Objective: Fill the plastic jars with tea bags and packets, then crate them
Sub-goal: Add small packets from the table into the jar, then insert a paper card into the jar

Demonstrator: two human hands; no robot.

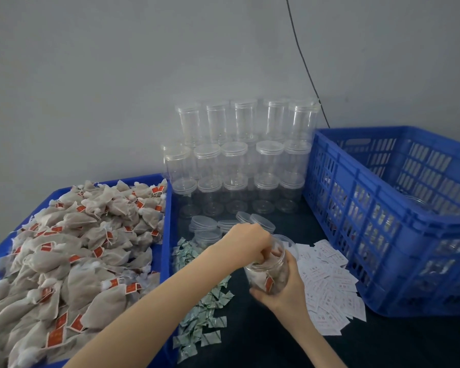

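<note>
The jar (267, 269), holding tea bags, is gripped by the right hand (284, 290); the left hand's (246, 241) fingertips are hidden inside its mouth, grip unclear.

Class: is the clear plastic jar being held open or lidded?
Open: the left hand reaches into the clear plastic jar, gripped by the right hand.

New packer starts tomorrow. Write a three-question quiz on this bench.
1. True or false: the left hand has its fingers inside the jar.
2. Which hand holds the jar from outside?
3. The white slips lie: A) in the tray of tea bags, B) between the jar and the crate, C) on the stacked jars.

Key: 1 true. 2 the right hand. 3 B.
</note>
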